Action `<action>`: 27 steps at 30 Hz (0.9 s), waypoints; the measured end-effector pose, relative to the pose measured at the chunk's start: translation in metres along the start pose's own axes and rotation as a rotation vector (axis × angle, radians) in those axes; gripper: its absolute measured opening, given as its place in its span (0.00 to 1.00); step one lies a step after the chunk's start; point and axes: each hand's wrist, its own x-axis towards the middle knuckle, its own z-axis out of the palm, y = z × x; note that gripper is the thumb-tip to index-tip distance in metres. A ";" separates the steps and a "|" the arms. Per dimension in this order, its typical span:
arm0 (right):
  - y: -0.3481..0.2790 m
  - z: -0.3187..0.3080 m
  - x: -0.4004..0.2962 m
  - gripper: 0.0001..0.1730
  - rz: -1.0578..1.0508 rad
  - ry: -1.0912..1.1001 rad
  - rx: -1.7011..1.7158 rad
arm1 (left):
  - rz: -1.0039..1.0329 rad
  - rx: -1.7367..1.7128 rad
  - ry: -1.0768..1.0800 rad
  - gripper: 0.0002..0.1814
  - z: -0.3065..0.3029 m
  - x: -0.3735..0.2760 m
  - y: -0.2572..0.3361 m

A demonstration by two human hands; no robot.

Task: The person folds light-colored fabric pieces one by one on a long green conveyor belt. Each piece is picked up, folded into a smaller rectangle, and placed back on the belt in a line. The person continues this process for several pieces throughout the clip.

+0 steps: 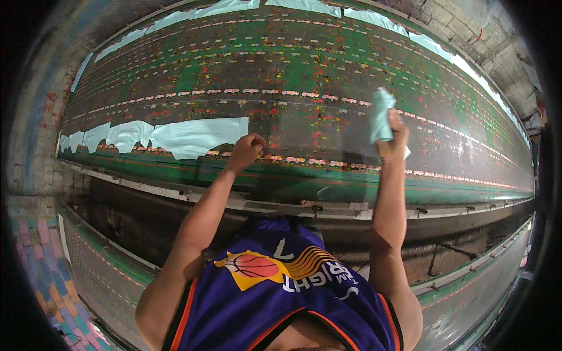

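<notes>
A long printing table [298, 127] with rows of small printed marks lies before me. Pale blue-green cut fabric pieces lie flat along its near left side; the largest piece [193, 134] ends close to my left hand [249, 149]. That hand is over the near edge, its fingers curled, and whether they pinch anything is unclear. To the right, my right hand [396, 131] is raised above the table and grips a folded bundle of the same pale fabric [382, 114]. A small white corner of fabric sticks out beside the wrist.
More pale fabric pieces [303, 6] line the table's far edge. A metal rail with short pegs [317, 209] runs along the near edge. Behind me on both sides stands another long table [105, 272]. Block walls [461, 22] rise past the far right side.
</notes>
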 end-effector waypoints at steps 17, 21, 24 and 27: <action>0.214 0.084 -0.009 0.12 -0.008 -0.237 -0.902 | -0.073 -0.439 0.144 0.17 0.040 0.020 0.051; 0.242 0.073 0.003 0.11 -0.070 -0.316 -0.986 | -0.164 -0.138 0.332 0.19 0.022 0.041 -0.003; 0.246 0.057 -0.002 0.09 0.096 -0.188 -0.871 | -0.178 0.294 0.513 0.16 0.000 0.052 -0.069; 0.242 0.027 0.005 0.08 0.050 -0.111 -0.819 | 0.103 0.385 0.704 0.11 -0.012 0.056 -0.101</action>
